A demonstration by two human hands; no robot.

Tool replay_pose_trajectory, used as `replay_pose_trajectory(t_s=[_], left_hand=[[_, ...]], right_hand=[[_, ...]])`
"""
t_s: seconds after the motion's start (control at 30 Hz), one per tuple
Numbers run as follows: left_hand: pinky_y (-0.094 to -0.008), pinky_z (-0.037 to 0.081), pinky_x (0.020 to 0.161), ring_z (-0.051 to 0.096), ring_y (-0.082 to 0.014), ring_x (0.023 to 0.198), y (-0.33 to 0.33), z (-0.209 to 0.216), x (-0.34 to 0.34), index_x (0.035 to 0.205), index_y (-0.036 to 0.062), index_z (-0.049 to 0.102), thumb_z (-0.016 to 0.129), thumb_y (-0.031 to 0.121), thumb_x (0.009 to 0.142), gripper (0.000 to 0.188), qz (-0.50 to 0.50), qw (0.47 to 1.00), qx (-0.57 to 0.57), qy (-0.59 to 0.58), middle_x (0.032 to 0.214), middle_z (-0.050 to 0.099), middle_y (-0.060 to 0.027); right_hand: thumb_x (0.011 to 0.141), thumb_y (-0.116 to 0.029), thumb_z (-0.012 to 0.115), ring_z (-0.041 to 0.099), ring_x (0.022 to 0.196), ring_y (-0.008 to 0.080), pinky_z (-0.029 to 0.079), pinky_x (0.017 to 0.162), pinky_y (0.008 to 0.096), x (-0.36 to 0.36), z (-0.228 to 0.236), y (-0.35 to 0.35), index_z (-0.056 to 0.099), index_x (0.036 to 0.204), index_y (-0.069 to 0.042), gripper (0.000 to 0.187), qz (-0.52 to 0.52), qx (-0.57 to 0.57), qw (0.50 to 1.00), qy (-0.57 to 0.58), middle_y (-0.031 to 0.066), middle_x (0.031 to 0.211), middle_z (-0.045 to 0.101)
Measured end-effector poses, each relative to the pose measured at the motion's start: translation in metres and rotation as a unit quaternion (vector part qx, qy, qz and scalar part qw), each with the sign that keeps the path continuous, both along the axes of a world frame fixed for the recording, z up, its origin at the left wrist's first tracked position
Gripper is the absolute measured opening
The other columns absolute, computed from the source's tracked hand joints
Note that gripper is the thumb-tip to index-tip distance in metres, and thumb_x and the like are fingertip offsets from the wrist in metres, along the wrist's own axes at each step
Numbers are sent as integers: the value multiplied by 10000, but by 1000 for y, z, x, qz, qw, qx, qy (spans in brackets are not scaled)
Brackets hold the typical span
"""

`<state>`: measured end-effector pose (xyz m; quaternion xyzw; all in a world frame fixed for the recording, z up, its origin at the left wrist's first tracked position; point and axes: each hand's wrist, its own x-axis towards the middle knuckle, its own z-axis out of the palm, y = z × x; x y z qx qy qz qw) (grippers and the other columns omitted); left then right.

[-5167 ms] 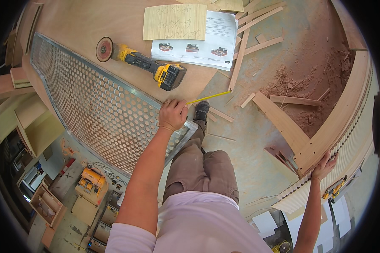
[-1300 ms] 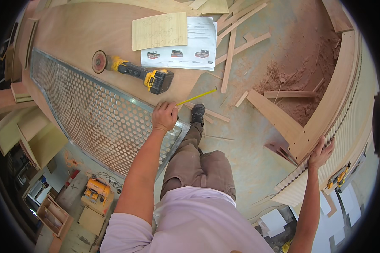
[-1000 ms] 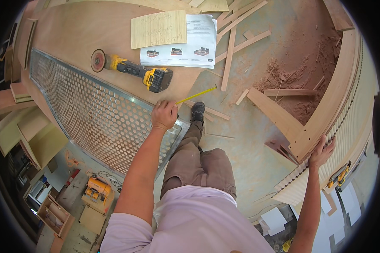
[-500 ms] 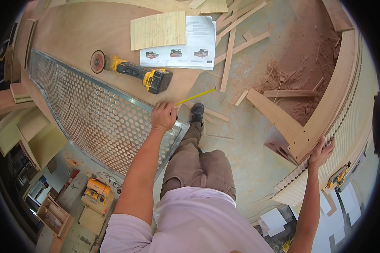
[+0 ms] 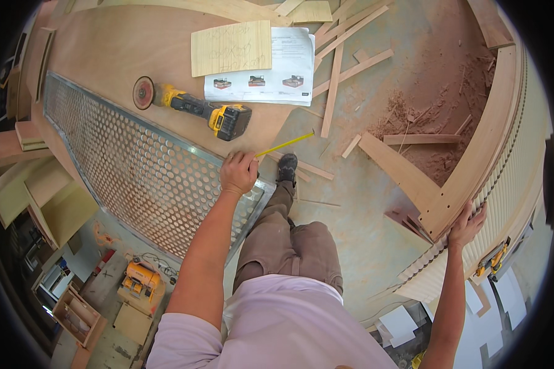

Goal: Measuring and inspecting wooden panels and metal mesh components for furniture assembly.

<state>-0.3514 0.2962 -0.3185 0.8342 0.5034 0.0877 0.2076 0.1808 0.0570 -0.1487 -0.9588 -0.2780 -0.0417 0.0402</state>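
My left hand (image 5: 239,172) is closed around a tape measure, its case hidden in my palm. The narrow yellow blade (image 5: 284,144) sticks out to the right, over the floor. That hand is at the near right corner of a framed perforated metal sheet (image 5: 148,166). On the right, my right hand (image 5: 467,226) lies over the edge of a curved fluted panel (image 5: 498,200), fingers stretched out and slightly apart. Beside those fingers runs a curved wooden frame (image 5: 458,200). Beyond my left hand, a yellow and black angle grinder (image 5: 194,106) lies on a large wooden board (image 5: 104,49).
Printed sheets (image 5: 292,67) lie partly under a marked plywood piece (image 5: 231,49). Loose wood strips (image 5: 333,86) and reddish shavings (image 5: 434,111) litter the floor. An orange machine (image 5: 140,280) stands at lower left. My shoe (image 5: 287,166) is near the metal sheet's corner.
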Motion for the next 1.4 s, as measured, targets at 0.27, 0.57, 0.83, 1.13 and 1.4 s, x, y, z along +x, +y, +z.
replay_pose_trajectory(t_s=[0.27,0.57,0.83,1.13,1.4], left_hand=[[-421,466,675,551,-321,757,0,-2,-1,868,116,609,564,192,805,109,0,1000,-4,7,772,580,-86],[-427,464,671,547,-324,754,-1,0,0,866,112,608,564,197,809,111,4,1000,-3,-1,762,573,-87],[-429,464,670,545,-326,750,0,-1,-1,860,110,604,564,192,808,104,2,1000,-1,2,763,575,-88],[-423,465,665,552,-328,743,1,2,0,874,99,610,554,180,815,115,-4,1000,-7,5,774,587,-96],[-422,472,673,566,-333,753,1,2,-1,892,94,617,546,178,826,128,-9,1000,-10,11,797,605,-102]], right_hand=[[883,-575,469,325,1304,375,260,1064,443,-3,1,4,341,1390,-29,756,-12,4,1000,-3,215,1393,363],[882,-575,469,324,1306,370,253,1068,445,-3,2,4,342,1390,-27,758,-9,9,1000,0,211,1396,362],[884,-582,460,324,1305,364,254,1064,451,-2,0,1,336,1393,-33,759,1,12,1000,0,197,1399,364],[889,-575,458,321,1306,369,252,1064,456,-1,0,1,336,1394,-39,746,-2,4,1000,-5,209,1399,358],[893,-560,467,330,1299,370,263,1061,447,-1,-1,-1,341,1393,-40,731,7,7,1000,-8,208,1394,366]])
